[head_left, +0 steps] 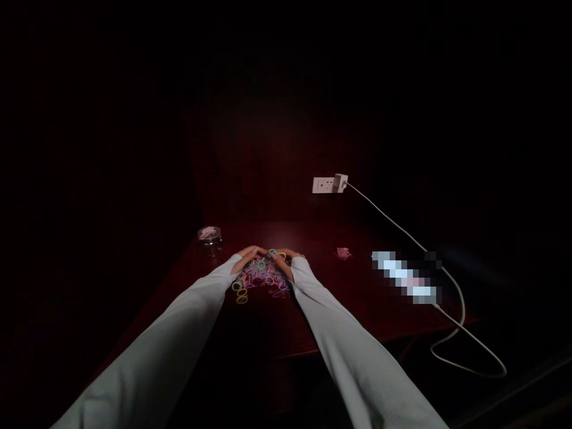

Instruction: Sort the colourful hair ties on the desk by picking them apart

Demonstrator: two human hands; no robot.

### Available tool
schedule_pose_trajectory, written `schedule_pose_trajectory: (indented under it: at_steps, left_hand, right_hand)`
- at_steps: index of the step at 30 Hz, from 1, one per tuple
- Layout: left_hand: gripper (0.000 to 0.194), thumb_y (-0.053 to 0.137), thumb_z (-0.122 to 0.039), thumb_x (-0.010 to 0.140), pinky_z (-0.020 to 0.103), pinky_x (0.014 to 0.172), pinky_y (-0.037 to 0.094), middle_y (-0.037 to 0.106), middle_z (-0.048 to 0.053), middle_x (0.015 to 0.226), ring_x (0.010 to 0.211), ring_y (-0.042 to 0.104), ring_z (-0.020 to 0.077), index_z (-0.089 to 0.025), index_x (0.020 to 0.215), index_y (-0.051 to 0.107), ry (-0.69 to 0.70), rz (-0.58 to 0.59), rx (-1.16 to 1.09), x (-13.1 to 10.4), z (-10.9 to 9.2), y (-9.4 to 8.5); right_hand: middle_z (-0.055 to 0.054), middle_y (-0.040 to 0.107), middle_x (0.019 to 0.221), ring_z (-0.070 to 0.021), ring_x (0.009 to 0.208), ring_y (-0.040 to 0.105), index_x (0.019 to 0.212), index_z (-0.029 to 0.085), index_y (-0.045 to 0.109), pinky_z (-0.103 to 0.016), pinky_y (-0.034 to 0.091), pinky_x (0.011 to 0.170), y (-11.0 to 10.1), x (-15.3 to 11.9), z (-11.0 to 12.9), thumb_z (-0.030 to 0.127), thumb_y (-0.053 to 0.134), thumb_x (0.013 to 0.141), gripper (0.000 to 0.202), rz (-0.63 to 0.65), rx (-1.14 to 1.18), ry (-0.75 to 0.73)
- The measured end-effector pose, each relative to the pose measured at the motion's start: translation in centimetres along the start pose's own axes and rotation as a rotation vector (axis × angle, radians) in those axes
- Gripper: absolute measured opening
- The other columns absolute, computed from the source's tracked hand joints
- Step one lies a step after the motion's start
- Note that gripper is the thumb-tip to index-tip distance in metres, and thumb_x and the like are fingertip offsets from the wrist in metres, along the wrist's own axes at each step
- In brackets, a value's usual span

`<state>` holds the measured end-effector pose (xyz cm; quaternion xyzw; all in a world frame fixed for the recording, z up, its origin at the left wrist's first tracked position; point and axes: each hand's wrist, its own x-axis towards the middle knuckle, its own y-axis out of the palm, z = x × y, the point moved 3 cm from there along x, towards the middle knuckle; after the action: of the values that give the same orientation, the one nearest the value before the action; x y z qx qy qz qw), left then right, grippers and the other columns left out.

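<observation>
A heap of small, colourful hair ties [263,273] in pink, purple, green and yellow lies on the dark red table [322,310]. My left hand [248,256] curves round the heap's left and far side, its fingers stretched out. From the other side my right hand [285,261] cups the heap, with its fingers extended and partly hidden behind the hair ties. The fingers of both hands come close together at the far edge. Some green and yellow ties lie against my right hand. A few loose ones, yellow and green, spill out at the near left.
A clear lidded jar [210,241] stands at the back left. A small pink pile [344,254] lies to the right. Farther right is a bright, blurred-out device [404,277] with a white cable [388,215] running to a charger [340,182] in the wall socket [322,185].
</observation>
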<state>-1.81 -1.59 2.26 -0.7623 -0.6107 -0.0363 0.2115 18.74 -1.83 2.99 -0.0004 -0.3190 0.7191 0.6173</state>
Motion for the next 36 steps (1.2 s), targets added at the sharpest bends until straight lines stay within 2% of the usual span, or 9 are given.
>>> schedule_pose_trajectory:
  at_steps: [6, 11, 20, 24, 30, 36]
  left_hand:
    - [0.064, 0.054, -0.077, 0.086, 0.040, 0.105, 0.049, 0.074, 0.008, 0.113, 0.108, 0.067, 0.0284, -0.020, 0.102, 0.076, 0.037, 0.020, 0.022, 0.5, 0.9, -0.5]
    - [0.061, 0.050, -0.073, 0.090, 0.040, 0.105, 0.048, 0.072, 0.009, 0.115, 0.108, 0.066, 0.0278, -0.020, 0.105, 0.076, 0.075, 0.006, 0.052, 0.5, 1.5, -0.2]
    - [0.053, 0.050, -0.065, 0.094, 0.040, 0.108, 0.047, 0.071, 0.010, 0.119, 0.116, 0.064, 0.0281, -0.020, 0.108, 0.073, 0.115, -0.007, 0.161, 0.1, 0.8, 0.0]
    - [0.037, 0.055, -0.051, 0.094, 0.039, 0.107, 0.045, 0.070, 0.009, 0.121, 0.117, 0.063, 0.0265, -0.021, 0.110, 0.071, 0.148, 0.005, 0.232, -0.3, 0.0, 0.1]
    - [0.021, 0.062, -0.031, 0.080, 0.040, 0.106, 0.041, 0.070, 0.007, 0.119, 0.115, 0.061, 0.0266, -0.021, 0.099, 0.064, 0.246, 0.145, 0.408, -0.7, -1.1, -0.2]
    - [0.020, 0.067, -0.030, 0.075, 0.039, 0.102, 0.040, 0.069, 0.006, 0.121, 0.110, 0.058, 0.0266, -0.021, 0.094, 0.063, 0.252, 0.226, 0.581, -0.9, -1.0, -0.4]
  right_hand:
    - [-0.003, 0.080, 0.096, -0.0217, 0.089, 0.072, 0.106, 0.028, 0.079, -0.032, 0.054, 0.084, 0.0, -0.1, -0.3, 0.057, 0.061, 0.088, 0.039, 0.022, -0.031, 0.003]
    - [-0.003, 0.079, 0.098, -0.0206, 0.092, 0.071, 0.111, 0.027, 0.076, -0.034, 0.053, 0.091, 0.1, 0.3, -0.2, 0.047, 0.064, 0.088, 0.033, 0.016, -0.045, -0.062]
    - [-0.006, 0.074, 0.103, -0.0218, 0.097, 0.064, 0.097, 0.023, 0.075, -0.037, 0.049, 0.096, -0.8, 0.7, 0.0, 0.026, 0.056, 0.089, 0.021, -0.094, -0.152, -0.020]
    - [-0.006, 0.073, 0.104, -0.0227, 0.100, 0.061, 0.100, 0.024, 0.076, -0.038, 0.045, 0.098, -0.7, 0.5, 0.1, 0.025, 0.061, 0.087, 0.021, -0.022, -0.194, -0.069]
    - [-0.005, 0.069, 0.112, -0.0251, 0.109, 0.052, 0.112, 0.030, 0.076, -0.040, 0.041, 0.098, 0.0, 0.1, -0.4, 0.035, 0.069, 0.085, 0.029, 0.094, -0.245, -0.104]
    - [-0.004, 0.066, 0.118, -0.0257, 0.112, 0.049, 0.116, 0.034, 0.075, -0.042, 0.037, 0.100, 0.4, -0.6, -0.4, 0.035, 0.075, 0.081, 0.035, 0.148, -0.277, -0.074]
